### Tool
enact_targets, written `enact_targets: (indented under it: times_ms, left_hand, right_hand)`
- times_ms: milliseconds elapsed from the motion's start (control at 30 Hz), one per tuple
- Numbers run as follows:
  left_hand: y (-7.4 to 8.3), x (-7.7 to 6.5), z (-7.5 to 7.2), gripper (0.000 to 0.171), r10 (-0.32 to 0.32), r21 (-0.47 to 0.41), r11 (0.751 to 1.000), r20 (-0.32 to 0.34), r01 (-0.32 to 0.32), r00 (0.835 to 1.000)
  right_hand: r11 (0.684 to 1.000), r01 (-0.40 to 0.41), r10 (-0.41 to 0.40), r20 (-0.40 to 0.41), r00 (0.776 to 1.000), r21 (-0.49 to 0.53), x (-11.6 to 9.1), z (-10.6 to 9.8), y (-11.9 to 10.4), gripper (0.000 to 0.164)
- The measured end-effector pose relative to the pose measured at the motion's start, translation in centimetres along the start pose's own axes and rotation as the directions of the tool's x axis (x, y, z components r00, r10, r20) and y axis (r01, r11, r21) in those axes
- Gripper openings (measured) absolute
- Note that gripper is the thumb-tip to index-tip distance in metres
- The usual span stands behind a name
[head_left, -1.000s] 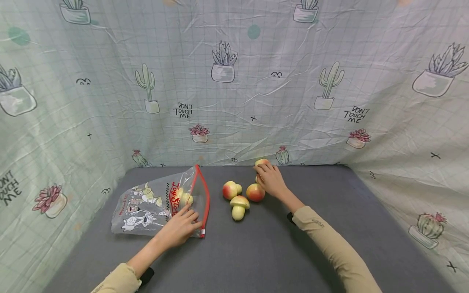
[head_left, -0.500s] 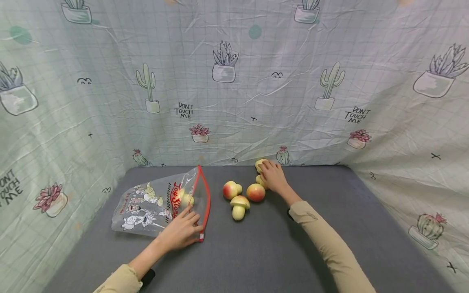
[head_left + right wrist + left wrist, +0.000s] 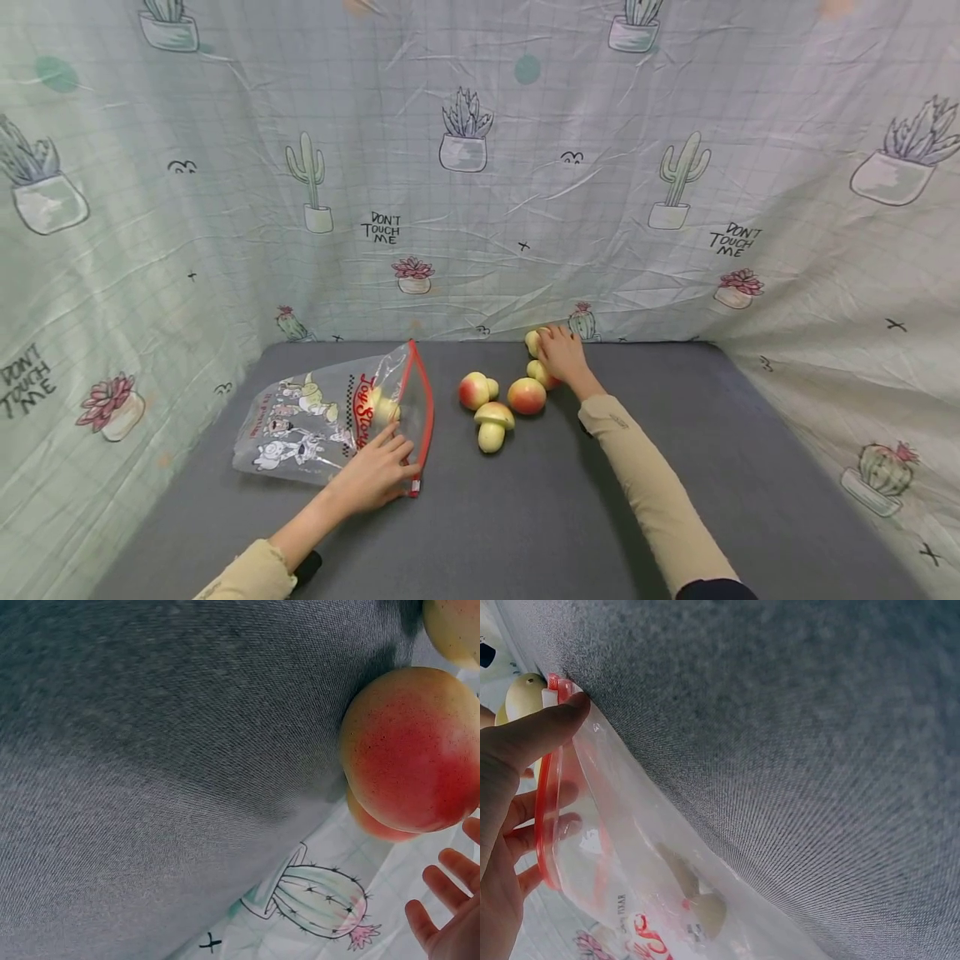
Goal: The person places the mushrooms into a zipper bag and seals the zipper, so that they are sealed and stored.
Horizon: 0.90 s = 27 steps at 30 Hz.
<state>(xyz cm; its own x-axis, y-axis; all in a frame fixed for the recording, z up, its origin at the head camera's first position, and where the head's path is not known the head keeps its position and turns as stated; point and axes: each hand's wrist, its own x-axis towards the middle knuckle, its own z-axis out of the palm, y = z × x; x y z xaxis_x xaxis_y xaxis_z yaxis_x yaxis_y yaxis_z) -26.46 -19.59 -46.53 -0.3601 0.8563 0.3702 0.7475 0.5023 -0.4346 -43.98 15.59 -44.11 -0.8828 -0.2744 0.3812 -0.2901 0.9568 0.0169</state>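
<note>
The clear bag (image 3: 341,392), printed with cartoon figures and red lettering, lies on the worktop (image 3: 480,533) with its red zip edge (image 3: 430,396) facing right. The left hand (image 3: 371,473) is at the near corner of the bag's mouth and holds that rim: in the left wrist view the thumb presses beside the white slider (image 3: 550,698), and the other fingers are spread on the far side of the red edge, two fingertips showing through the plastic. A pale mushroom (image 3: 386,408) lies inside the bag, close to its mouth and just beyond the left hand's fingertips.

Five more mushroom shapes lie outside, to the right of the bag. Nearest to it are a red-capped mushroom (image 3: 473,391) and, nearer the person, a yellow-stemmed mushroom (image 3: 492,428). Farther right of the bag sits a round red-and-yellow mushroom (image 3: 527,397), with a middle mushroom (image 3: 537,372) just behind it.

The far mushroom (image 3: 532,342), well right of the bag and near the patterned cloth (image 3: 480,200), is partly covered by the right hand (image 3: 561,354). That hand's fingers are loosely spread in the right wrist view; its thumb is hidden, and whether it touches the far mushroom I cannot tell.
</note>
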Motion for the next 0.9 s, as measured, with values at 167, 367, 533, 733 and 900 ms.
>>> enact_targets:
  times_ms: [167,367,533,733,900]
  left_hand:
    - [0.1,0.0,-0.1,0.042,-0.001,-0.006,1.000,0.000,0.001,1.000]
    - [0.2,0.1,-0.2,0.042,-0.007,-0.009,1.000,0.002,0.007,1.000]
    - [0.3,0.0,-0.1,0.040,-0.009,-0.004,1.000,0.012,0.009,1.000]
    - [0.3,0.0,-0.1,0.040,-0.014,0.006,1.000,0.029,0.014,0.999]
    - [0.3,-0.1,-0.2,0.040,-0.020,0.011,1.000,0.028,0.019,0.999]
  right_hand:
    - [0.999,-0.034,0.033,0.040,0.999,0.025,0.4,-0.3,0.1,0.034]
    - [1.000,-0.013,0.013,0.085,0.996,0.004,1.0,-0.7,0.6,0.036]
    - [0.998,0.033,-0.026,0.137,0.990,-0.046,1.4,-0.9,1.1,0.036]
    - [0.996,0.074,-0.066,0.170,0.983,-0.043,1.6,-1.0,1.4,0.035]
    - [0.996,0.080,-0.069,0.226,0.972,-0.042,1.9,-1.3,1.3,0.036]
